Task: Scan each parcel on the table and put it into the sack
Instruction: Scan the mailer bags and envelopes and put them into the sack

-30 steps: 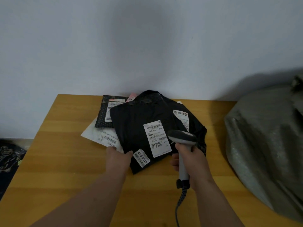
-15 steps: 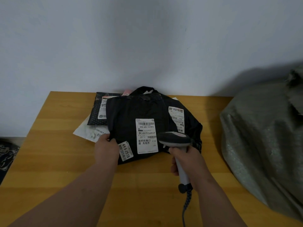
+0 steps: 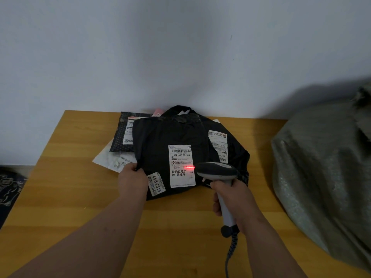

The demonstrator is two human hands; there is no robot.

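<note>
A large black parcel (image 3: 160, 141) lies on top of a pile on the wooden table (image 3: 66, 193). My left hand (image 3: 132, 181) grips its near left edge, beside a small slanted sticker. My right hand (image 3: 234, 199) holds a grey barcode scanner (image 3: 217, 171) by its handle, head pointed at the parcel's white shipping label (image 3: 181, 165). A red scan line glows on that label. Another black parcel (image 3: 234, 149) with its own label lies under the top one on the right. The grey-green sack (image 3: 325, 169) stands at the table's right.
Under the pile lie a dark dotted parcel (image 3: 120, 137), a white parcel (image 3: 109, 161) and a pink corner at the back. The scanner's coiled cable (image 3: 230, 249) hangs toward me. The wall runs along the table's far edge. A dark patterned thing (image 3: 10, 187) sits on the floor left.
The scanner moved forward over the label and its red line now shows on it. My left hand slid up the parcel's left edge and grips it.
</note>
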